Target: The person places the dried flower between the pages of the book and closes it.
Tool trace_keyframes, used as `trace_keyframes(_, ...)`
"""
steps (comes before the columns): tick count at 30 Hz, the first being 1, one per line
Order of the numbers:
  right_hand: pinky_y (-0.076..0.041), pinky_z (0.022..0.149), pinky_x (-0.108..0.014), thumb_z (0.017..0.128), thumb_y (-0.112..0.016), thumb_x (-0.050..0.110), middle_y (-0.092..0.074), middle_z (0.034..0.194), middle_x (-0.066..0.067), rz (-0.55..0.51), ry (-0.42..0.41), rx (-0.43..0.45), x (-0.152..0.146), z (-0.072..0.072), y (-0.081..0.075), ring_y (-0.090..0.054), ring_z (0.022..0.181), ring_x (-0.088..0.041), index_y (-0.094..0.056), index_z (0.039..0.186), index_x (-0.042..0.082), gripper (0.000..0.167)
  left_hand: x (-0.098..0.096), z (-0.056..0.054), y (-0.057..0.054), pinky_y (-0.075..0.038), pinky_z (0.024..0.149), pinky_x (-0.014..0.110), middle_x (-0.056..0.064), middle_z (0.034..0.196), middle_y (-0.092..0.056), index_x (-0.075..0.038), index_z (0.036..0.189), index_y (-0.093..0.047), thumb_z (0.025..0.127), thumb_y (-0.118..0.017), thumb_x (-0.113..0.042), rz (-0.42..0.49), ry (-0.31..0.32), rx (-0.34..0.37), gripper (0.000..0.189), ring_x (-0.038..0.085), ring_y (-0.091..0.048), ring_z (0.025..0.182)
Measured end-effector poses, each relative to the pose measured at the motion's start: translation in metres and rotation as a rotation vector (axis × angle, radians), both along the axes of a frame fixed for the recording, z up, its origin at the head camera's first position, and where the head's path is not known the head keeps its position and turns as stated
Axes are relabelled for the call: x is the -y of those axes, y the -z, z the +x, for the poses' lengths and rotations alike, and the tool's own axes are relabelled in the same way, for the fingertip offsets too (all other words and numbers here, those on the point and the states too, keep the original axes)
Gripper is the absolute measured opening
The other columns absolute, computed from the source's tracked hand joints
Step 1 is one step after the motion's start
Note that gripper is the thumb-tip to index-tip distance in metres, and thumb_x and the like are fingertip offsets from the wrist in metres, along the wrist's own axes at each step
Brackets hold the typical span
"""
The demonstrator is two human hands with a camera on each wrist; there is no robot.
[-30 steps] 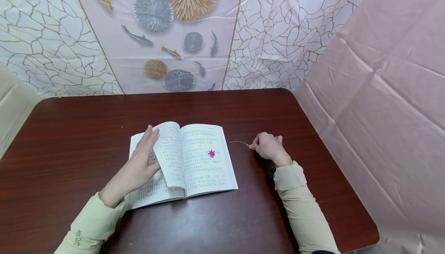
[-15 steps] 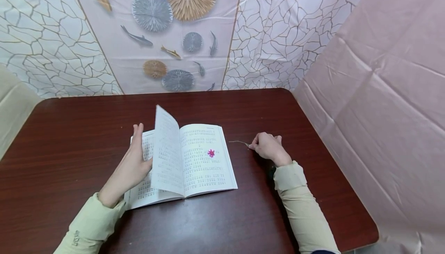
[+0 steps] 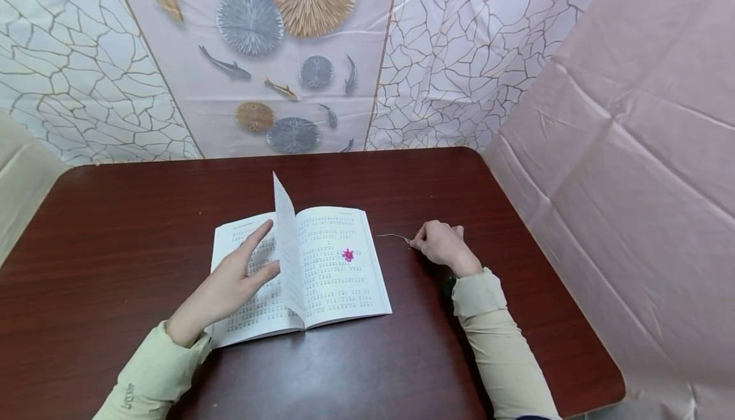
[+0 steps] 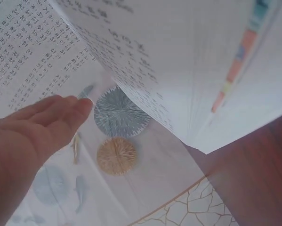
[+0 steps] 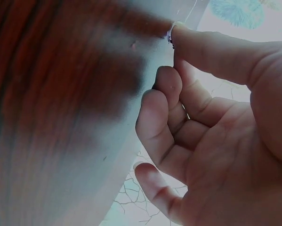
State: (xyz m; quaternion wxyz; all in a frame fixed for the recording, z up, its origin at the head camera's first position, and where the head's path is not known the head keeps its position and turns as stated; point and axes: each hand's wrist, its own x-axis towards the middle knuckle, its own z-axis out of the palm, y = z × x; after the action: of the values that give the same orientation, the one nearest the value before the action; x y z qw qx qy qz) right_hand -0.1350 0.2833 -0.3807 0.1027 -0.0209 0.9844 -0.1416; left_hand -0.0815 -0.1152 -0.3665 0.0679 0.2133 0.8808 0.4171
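An open book [image 3: 344, 292] lies on the table, with one page [image 3: 288, 247] standing nearly upright at its middle. A small magenta flower [image 3: 348, 255] rests on the right-hand page. Over the left-hand page, my left hand [image 3: 226, 286] has its fingers extended and thumb spread, the thumb tip close to the raised page; whether they touch I cannot tell. To the right of the book, my right hand [image 3: 442, 244] pinches the end of a thin pale strand [image 3: 392, 235], like a stem or thread. In the right wrist view, a tiny purplish bit [image 5: 169, 37] shows at the thumb tip.
Dark reddish-brown wooden table [image 3: 143, 216] with rounded corners. A patterned cloth [image 3: 321, 113] hangs behind it, and a pinkish cloth [image 3: 626, 184] runs along the right side.
The page rose from under my left hand to nearly upright, swinging rightward. My left hand drew back left, then came right again over the left-hand page. The right hand stayed still.
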Motion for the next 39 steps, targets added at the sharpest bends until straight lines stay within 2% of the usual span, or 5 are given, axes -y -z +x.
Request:
trace_keyframes(5, -0.030, 0.088, -0.051, 0.092, -0.067, 0.026, -0.067, 0.078, 0.008, 0.002, 0.000, -0.002, 0.000, 0.000, 0.001, -0.058, 0.076, -0.016, -0.072, 0.083, 0.016, 0.014, -0.003, 0.002, 0.003, -0.024, 0.112, 0.055, 0.012, 0.156, -0.030, -0.009, 0.153, -0.030, 0.093, -0.064, -0.043, -0.001, 0.094, -0.044, 0.076, 0.033, -0.025, 0.144)
trace_keyframes(10, -0.029, 0.089, -0.051, 0.092, -0.067, 0.024, -0.067, 0.077, 0.008, -0.002, 0.006, 0.003, 0.000, -0.001, 0.001, -0.058, 0.075, -0.016, -0.071, 0.082, 0.016, 0.015, -0.006, 0.004, 0.004, -0.020, 0.111, 0.059, 0.016, 0.154, -0.033, -0.006, 0.146, -0.043, 0.087, -0.072, -0.042, -0.022, 0.187, -0.104, 0.074, 0.038, -0.022, 0.144)
trace_keyframes(21, -0.029, 0.089, -0.051, 0.093, -0.066, 0.025, -0.066, 0.075, 0.007, -0.010, 0.010, 0.002, 0.000, -0.002, 0.001, -0.057, 0.074, -0.016, -0.069, 0.080, 0.016, 0.016, 0.000, 0.003, 0.010, -0.017, 0.108, 0.066, 0.023, 0.157, -0.021, -0.009, 0.147, -0.043, 0.090, -0.064, -0.052, -0.179, 0.116, -0.061, 0.074, 0.042, -0.016, 0.145)
trace_keyframes(29, -0.029, 0.090, -0.051, 0.093, -0.066, 0.026, -0.064, 0.073, 0.007, -0.009, 0.008, 0.008, 0.002, -0.003, 0.002, -0.057, 0.073, -0.016, -0.069, 0.080, 0.016, 0.017, -0.003, 0.004, 0.012, -0.016, 0.108, 0.066, 0.020, 0.158, -0.022, -0.016, 0.147, -0.045, 0.092, -0.061, -0.050, -0.156, 0.144, -0.097, 0.066, 0.040, -0.015, 0.145)
trace_keyframes(39, -0.028, 0.090, -0.052, 0.093, -0.067, 0.025, -0.064, 0.072, 0.008, -0.016, 0.007, 0.003, 0.002, -0.002, 0.003, -0.056, 0.072, -0.016, -0.070, 0.080, 0.015, 0.017, -0.003, 0.004, 0.012, -0.018, 0.107, 0.067, 0.019, 0.157, -0.024, -0.016, 0.145, -0.048, 0.093, -0.060, -0.050, -0.160, 0.156, -0.112, 0.063, 0.040, -0.016, 0.145)
